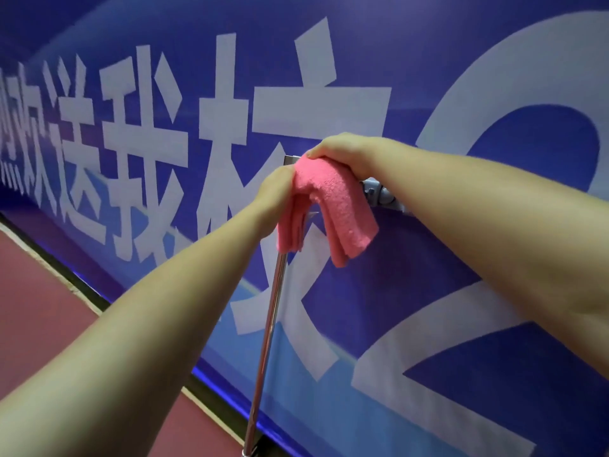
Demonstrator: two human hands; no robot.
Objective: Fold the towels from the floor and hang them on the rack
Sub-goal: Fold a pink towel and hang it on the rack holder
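Right hand (342,153) is on top of the pink towel (333,206), fingers curled down over its crown and pressing it onto the rack's top bar (379,192); the fingertips are tucked behind the cloth, so how tightly they close is hard to say, but they wrap over the towel. Left hand (276,192) comes in from the near side, knuckles toward the camera, fingers buried in the towel's left fold, holding that flap against the upright. The towel itself is folded into a thick, narrow strip and draped over the bar like a saddle: its long axis runs up over the bar and down both sides, with the two ends pointing toward the floor. The nearer end hangs down on the right, layered edges showing at its lower corner; the other end drops on the left, just beside the pole. That chrome pole (267,338) stands below the towel and runs down, slightly slanted in this wide view, to the bottom edge of the picture. A grey joint of the bar peeks out right of the towel, under the right wrist. Behind it all hangs a blue banner (494,61) with big white characters, and a reddish floor (29,291) shows at lower left.
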